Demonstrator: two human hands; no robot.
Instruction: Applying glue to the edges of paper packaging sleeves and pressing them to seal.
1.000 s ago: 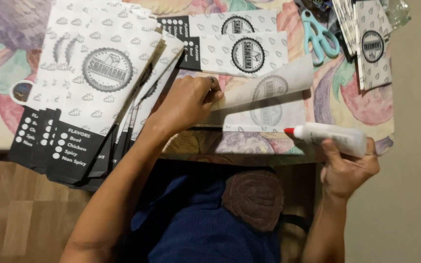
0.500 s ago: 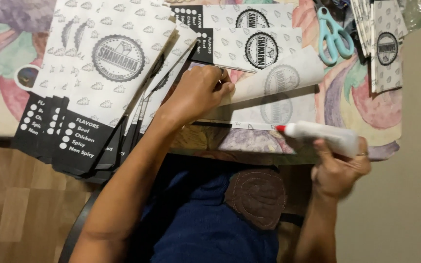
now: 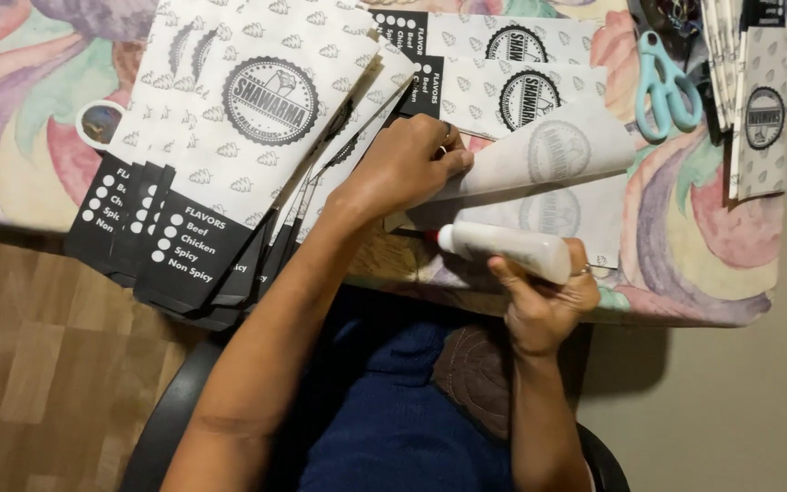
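My left hand [image 3: 403, 169] presses down on the folded edge of a white paper sheet [image 3: 553, 155] with a round grey emblem, lying on the table. A white glue bottle [image 3: 512, 251] lies sideways in the grip of my right hand [image 3: 548, 305]. Its red tip [image 3: 432, 237] points left, close to the lower edge of the sheet, just below my left hand. Whether the tip touches the paper I cannot tell.
A fanned stack of black-and-white printed paper bags [image 3: 229, 137] covers the table's left side. Teal scissors [image 3: 667, 87] lie at the back right, beside more printed bags [image 3: 762, 114]. The colourful tablecloth [image 3: 703, 237] ends at the near edge. Wooden floor [image 3: 38, 364] shows below.
My right hand has brought the glue bottle leftward and closer to the sheet's lower edge. My left hand stays pressed on the fold.
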